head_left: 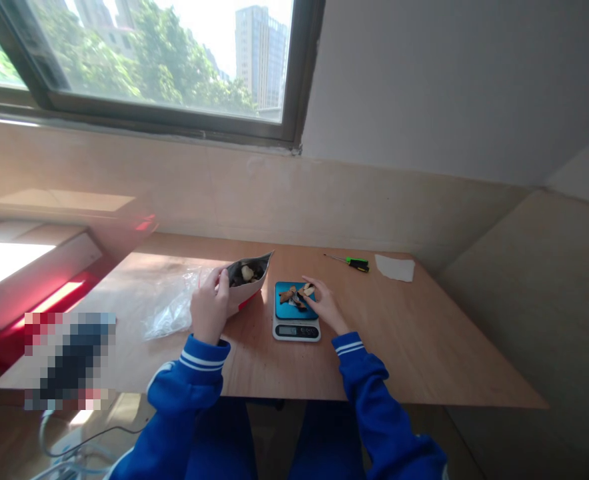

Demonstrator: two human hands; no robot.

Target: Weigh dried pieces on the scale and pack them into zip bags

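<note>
My left hand [210, 307] grips the near left rim of an opened pouch [247, 298], grey inside with a red patch on its outer side. Dark bits and a pale lump show in its mouth. To the right, a small digital kitchen scale [296, 331] with a blue plate carries a loose heap of dried brown and pale slices [290, 297]. At the heap's right side, my right hand [324, 305] has its thumb and fingers closed around a few of the slices. The reading on the scale's display is too small to make out.
A clear plastic bag [172, 313] lies left of the pouch. A green-and-black screwdriver [357, 264] and a white paper piece [395, 269] lie at the back right. A blurred-out dark object [72, 360] is at the left edge, with cables [77, 460] below.
</note>
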